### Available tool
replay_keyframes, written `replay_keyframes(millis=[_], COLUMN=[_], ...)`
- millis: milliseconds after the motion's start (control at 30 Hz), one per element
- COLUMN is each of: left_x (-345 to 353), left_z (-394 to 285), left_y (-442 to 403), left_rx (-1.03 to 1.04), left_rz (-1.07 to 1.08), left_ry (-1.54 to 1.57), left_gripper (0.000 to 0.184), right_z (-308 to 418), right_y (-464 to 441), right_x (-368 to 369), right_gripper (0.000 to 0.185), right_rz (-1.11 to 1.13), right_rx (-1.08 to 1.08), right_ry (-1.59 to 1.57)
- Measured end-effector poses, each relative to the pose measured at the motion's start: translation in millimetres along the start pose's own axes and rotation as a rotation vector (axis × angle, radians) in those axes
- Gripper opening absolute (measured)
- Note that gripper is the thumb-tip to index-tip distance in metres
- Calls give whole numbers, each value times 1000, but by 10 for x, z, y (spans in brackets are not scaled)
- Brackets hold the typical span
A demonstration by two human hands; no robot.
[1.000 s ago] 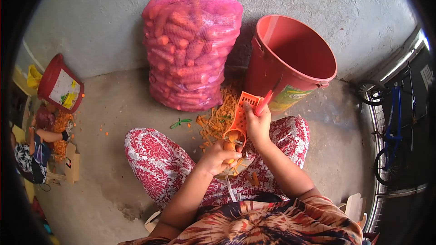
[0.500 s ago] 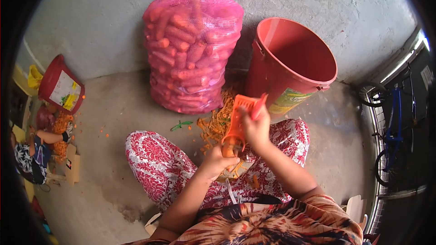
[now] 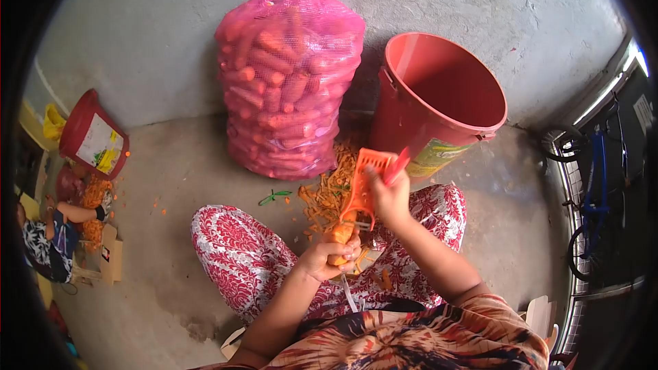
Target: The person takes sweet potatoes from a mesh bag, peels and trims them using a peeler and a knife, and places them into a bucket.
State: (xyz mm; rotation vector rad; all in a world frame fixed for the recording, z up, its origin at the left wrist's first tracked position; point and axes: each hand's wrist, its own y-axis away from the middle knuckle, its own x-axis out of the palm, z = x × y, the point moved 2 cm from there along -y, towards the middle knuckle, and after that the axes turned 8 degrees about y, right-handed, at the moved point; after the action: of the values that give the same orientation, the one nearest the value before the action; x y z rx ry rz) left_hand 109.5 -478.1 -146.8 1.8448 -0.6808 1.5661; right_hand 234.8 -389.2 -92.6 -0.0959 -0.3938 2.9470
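My left hand (image 3: 329, 257) is closed around the lower part of a carrot (image 3: 340, 234), whose upper end points away from me. An orange peeler (image 3: 364, 177) with a slotted, flat body is gripped in my right hand (image 3: 390, 199), and its blade end lies at the carrot's upper end. A red pointed piece (image 3: 397, 166) also sticks up from my right hand; what it belongs to is hidden by the fingers. Orange peelings (image 3: 330, 190) lie heaped on the floor just beyond my hands, between my bent knees and the sack.
A pink mesh sack of carrots (image 3: 288, 96) stands against the wall. Right of it is a tall red bucket (image 3: 445, 89). A green strip (image 3: 274, 196) lies on the floor. At far left, another person (image 3: 51, 236) sits near a second red bucket (image 3: 92, 133). A blue bicycle (image 3: 598, 185) stands at right.
The peeler has shifted slightly, and more of the carrot shows above my left hand, now turned more upright. The whole view has moved a little.
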Motion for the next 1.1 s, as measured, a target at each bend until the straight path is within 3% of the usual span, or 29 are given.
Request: replay_keyframes(millis=[33,67,100,233,267,300,367,433,500,567,667,733,767,833,900,967,1100], left_x=[5,28,35,63,70,70,-4,-31,-9,24,58,101,59,-80,-98,-198,-107], left_z=[11,5,0,52,58,55,48,57,34,13,2,-17,-22,-38,-100,-113,-141], left_y=[3,11,23,94,89,82,69,49,26,45,111,124,97,28,-40,-71,-76], left_rx=[-34,-89,-110,-176,-154,-128,-124,-129,-124,-153,-134,-12,40,140,257,370,473], left_rz=[48,43,53,111,79,48,77,76,46,37,15,16,-23,-98,-148,-166,-45], left_ry=[48,14,10,-4,7,18,66,55,-22,-113,-192,-296,-184,44,62,186,264], left_gripper=[32,30,29,29,28,28,29,29,29,29,30,27,25,23,39,42,42], right_z=[-27,-50,-110,-529,-580,-407,-113,97,-60,-197,-351,-550,-623,-550,-443,-540,-459], right_y=[42,35,-15,-530,-612,-573,-319,-104,53,-8,-436,-612,-642,-459,-251,-78,284], right_x=[39,24,-24,-432,-484,-485,-350,-170,-27,-102,-394,-598,-630,-547,-422,-351,-127], right_gripper=[12,13,11,7,6,6,7,9,14,14,15,7,5,3,3,7,10], right_rz=[-6,-40,-57,-310,-376,-378,-185,-47,-8,-14,-297,-378,-389,-217,-132,-48,89], right_rx=[-131,-115,80,107,39,-27,133,9,-105,-22,135,31,-24,171,330,415,764], right_ry=[71,10,-100,-23,-134,-14,-58,-101,54,119,40,63,41,-50,-122,-155,-472])
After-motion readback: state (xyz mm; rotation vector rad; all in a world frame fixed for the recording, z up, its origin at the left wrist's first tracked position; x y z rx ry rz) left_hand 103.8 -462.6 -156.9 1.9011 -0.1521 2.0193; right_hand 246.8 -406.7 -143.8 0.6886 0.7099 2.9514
